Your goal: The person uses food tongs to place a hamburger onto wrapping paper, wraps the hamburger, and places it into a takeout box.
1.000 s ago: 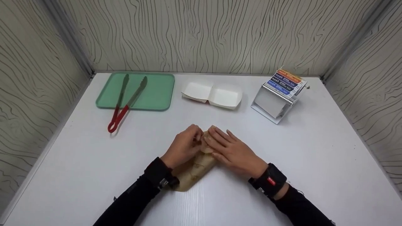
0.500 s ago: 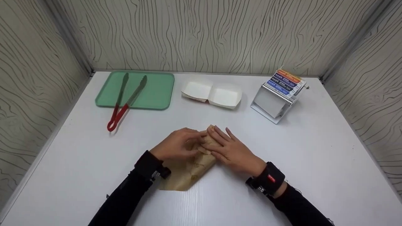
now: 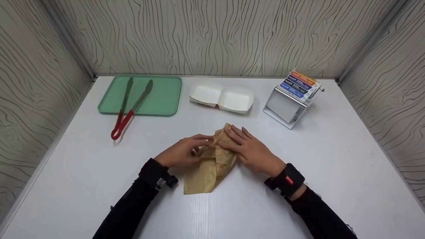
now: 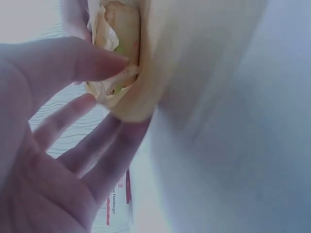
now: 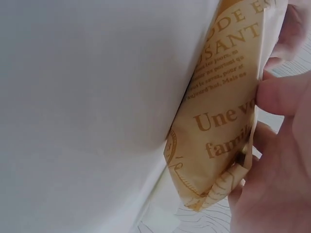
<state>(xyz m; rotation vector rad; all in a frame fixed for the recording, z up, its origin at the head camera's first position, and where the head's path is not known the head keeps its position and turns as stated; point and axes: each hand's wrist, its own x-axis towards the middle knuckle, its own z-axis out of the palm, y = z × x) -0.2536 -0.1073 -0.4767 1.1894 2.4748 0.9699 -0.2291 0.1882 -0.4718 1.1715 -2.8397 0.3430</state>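
Person is standing at the counter (image 3: 245,212), working a sheet of printed brown paper (image 3: 201,177) partly closed round a pale, bun-like food (image 4: 124,26) showing a bit of green; to my eye the step is folding the paper over it. The right grip (image 3: 257,152) is lying across the upper right of the bundle, fingers mostly straight and slightly spread, resting on it rather than clutching; that hold is probably wanting enough weight to pin the fold, not enough to squash the bread. The left grip (image 3: 181,151) is pinching the open edge of the paper, thumb on the inner side by the food, fingers behind; drawing that edge taut before laying it over would likely be leaving fewer wrinkles. Risk, as I'm judging it: thin paper springing back if both sides are let go together. Position: the bundle is sitting between the two grips, nearer the person than the open white carton (image 3: 236,100); its far tip is poking up just beside the right fingertips, and a broad loose flap is spreading toward the person.
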